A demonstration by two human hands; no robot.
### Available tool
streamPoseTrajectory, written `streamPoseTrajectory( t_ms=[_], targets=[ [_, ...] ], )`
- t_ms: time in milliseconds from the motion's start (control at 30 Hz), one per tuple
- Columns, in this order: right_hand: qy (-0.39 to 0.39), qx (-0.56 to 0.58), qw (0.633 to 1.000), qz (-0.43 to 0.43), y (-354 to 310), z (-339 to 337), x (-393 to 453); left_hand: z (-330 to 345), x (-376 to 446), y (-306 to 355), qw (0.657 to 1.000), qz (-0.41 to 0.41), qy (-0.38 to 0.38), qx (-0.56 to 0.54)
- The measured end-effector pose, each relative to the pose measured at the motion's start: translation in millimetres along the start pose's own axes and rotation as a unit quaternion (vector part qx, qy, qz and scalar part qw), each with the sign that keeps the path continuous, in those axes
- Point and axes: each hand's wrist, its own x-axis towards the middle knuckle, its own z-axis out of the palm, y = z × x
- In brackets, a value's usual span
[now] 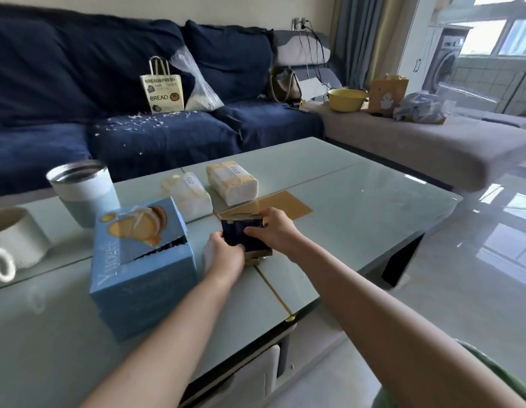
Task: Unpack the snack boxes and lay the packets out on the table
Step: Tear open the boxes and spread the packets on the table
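- Head view: both hands meet over a small dark navy box (pixel 241 235) with gold flaps, which sits on the pale green glass table (pixel 359 201) just right of the big light blue cardboard snack box (pixel 142 269).
- The left hand (pixel 226 256) curls its fingers round the navy box's near-left side.
- The right hand (pixel 270 229) grips its top and far-right edge, thumb across the dark face.
- The blue snack box stands with its torn lid flap lifted, a biscuit picture on top.
- Two white-and-orange wrapped packets (pixel 232 182) lie side by side just behind the blue box, toward the sofa; a third white packet (pixel 207 254) peeks out under the left hand, touching it.
- A flat tan cardboard piece (pixel 288 204) lies behind the navy box.
- Left of the blue box stand a pale blue tumbler (pixel 84 191) and a grey mug (pixel 14 240).
- Well behind it, a paper bread bag (pixel 162 89) sits on the dark blue sofa (pixel 79 83).
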Motion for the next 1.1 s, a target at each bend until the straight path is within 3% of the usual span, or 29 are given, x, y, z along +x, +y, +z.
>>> streamPoseTrajectory(
  t_ms=[300,533,700,833,1000,1100],
  targets=[
    [0.031,-0.045,0.998,-0.002,-3,0,-3,-8,-8,5,0.991,0.055,-0.019,0.124],
    [0.045,-0.047,0.998,0.011,-12,-6,-17,-33,-36,17,0.984,0.121,-0.052,0.122],
    [0.044,-0.048,0.998,-0.021,-36,-11,-35,-68,-53,32,0.969,0.234,-0.027,0.072],
    [0.019,-0.051,0.998,-0.033,-59,-5,-48,-106,-48,31,0.956,0.286,0.054,0.036],
    [-0.047,-0.014,0.999,-0.024,-84,15,-54,-153,-31,9,0.950,0.238,0.185,0.082],
    [-0.085,0.001,0.996,-0.017,-95,29,-59,-167,-20,-9,0.974,0.111,0.166,0.104]
  ],
)
